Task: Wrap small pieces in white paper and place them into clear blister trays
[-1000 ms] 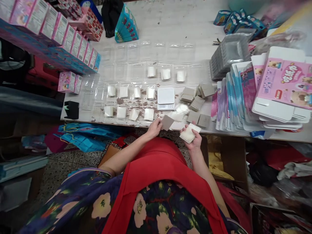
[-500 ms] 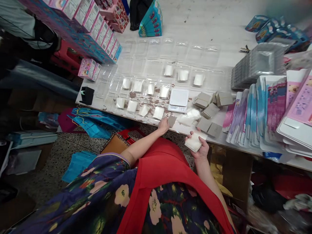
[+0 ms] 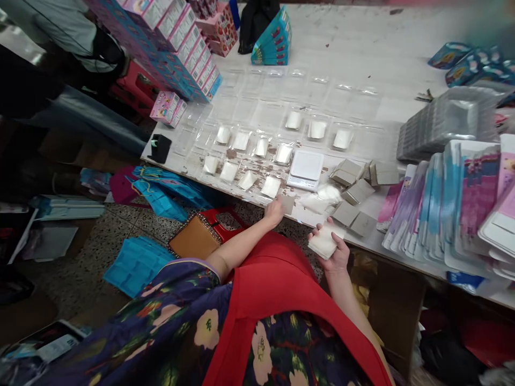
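Note:
My left hand (image 3: 274, 213) is closed at the table's front edge, its fingers pinching a small grey cardboard square (image 3: 287, 204). In my right hand (image 3: 337, 258) rests a stack of thin white squares (image 3: 325, 241), gripped between thumb and fingers just off the table edge. A white digital scale (image 3: 306, 166) sits on the table beyond my hands. Beside it lie a crumpled white plastic wrap (image 3: 322, 198) and several bundles of grey cardboard squares (image 3: 348, 172). Left of the scale, white square pieces (image 3: 271, 186) lie in clear plastic trays (image 3: 285, 153).
Rows of clear trays (image 3: 245, 111) cover the middle of the table (image 3: 333, 45). Stacked clear trays (image 3: 446, 120) and printed cards (image 3: 438, 198) stand at the right. Pink boxes (image 3: 197, 59) rise at the back left. A red chair (image 3: 225, 217) is below the front edge.
The camera view has shifted, moving the table's contents rightward in the picture. Relative to the table, my left hand and the grey cardboard square have moved slightly left. My right hand still holds the white stack.

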Tool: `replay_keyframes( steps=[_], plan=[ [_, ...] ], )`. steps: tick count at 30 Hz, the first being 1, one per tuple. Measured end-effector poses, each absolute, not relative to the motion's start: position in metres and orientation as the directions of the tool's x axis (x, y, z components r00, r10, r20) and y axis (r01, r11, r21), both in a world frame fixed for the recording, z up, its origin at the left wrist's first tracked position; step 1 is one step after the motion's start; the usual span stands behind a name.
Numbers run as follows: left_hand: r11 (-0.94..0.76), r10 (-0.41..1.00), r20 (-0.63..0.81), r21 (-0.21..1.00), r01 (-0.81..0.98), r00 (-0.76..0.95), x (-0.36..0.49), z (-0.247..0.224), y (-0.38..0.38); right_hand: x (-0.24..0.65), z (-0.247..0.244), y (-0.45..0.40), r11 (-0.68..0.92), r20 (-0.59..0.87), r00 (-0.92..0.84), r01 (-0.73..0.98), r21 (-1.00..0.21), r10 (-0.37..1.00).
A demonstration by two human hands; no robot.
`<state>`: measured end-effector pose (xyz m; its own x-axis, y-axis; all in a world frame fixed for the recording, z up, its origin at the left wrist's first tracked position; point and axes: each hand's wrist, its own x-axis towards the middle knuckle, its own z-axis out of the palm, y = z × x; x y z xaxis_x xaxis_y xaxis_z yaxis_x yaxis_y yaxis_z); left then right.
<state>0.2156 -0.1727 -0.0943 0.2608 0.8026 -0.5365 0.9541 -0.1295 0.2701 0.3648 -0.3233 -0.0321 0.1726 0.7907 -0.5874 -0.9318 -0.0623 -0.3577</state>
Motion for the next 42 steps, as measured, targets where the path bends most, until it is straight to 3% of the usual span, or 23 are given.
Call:
replay_keyframes(
  steps=[5,10,15,18,23,27,30,34,38,42],
  plan=[
    [-0.294,0.797,-0.459,0.275,0.915,0.394,0.213,-0.092,-0.186,0.366,-0.031,-0.325,-0.102,-0.612,0.122,-0.942,-0.319,0.781],
    [-0.566,0.674,-0.414,0.245,0.787,0.613,0.224,-0.1,-0.184,0.361,-0.026,-0.319,-0.078,-0.58,0.116,-0.951,-0.3,0.807],
    [-0.587,0.657,-0.439,0.212,0.781,0.613,0.227,-0.102,-0.173,0.358,-0.021,-0.312,-0.052,-0.583,0.114,-0.964,-0.261,0.804],
    [-0.611,0.664,-0.382,0.22,0.761,0.643,0.218,-0.099,-0.167,0.359,-0.02,-0.311,-0.049,-0.541,0.108,-0.962,-0.267,0.834],
    [-0.665,0.618,-0.191,0.388,0.638,0.762,0.208,-0.08,-0.16,0.359,-0.02,-0.312,-0.084,-0.493,0.06,-0.961,-0.265,0.868],
    [-0.662,0.607,-0.004,0.551,0.509,0.794,0.21,-0.039,-0.164,0.357,-0.025,-0.31,-0.113,-0.49,0.037,-0.955,-0.273,0.871],
    [-0.728,0.424,0.069,0.619,0.295,0.903,0.215,-0.007,-0.177,0.354,-0.031,-0.305,-0.159,-0.507,0.016,-0.941,-0.3,0.862],
    [-0.773,0.168,-0.033,0.616,0.153,0.985,0.22,0.012,-0.198,0.346,-0.035,-0.298,-0.254,-0.559,-0.009,-0.897,-0.363,0.829],
    [-0.772,0.178,-0.14,0.593,0.227,0.974,0.218,0.013,-0.204,0.335,-0.026,-0.289,-0.257,-0.532,-0.004,-0.878,-0.403,0.847],
    [-0.757,0.211,-0.12,0.608,0.24,0.97,0.21,0.016,-0.193,0.328,-0.019,-0.281,-0.267,-0.52,-0.038,-0.889,-0.373,0.853]
  ],
)
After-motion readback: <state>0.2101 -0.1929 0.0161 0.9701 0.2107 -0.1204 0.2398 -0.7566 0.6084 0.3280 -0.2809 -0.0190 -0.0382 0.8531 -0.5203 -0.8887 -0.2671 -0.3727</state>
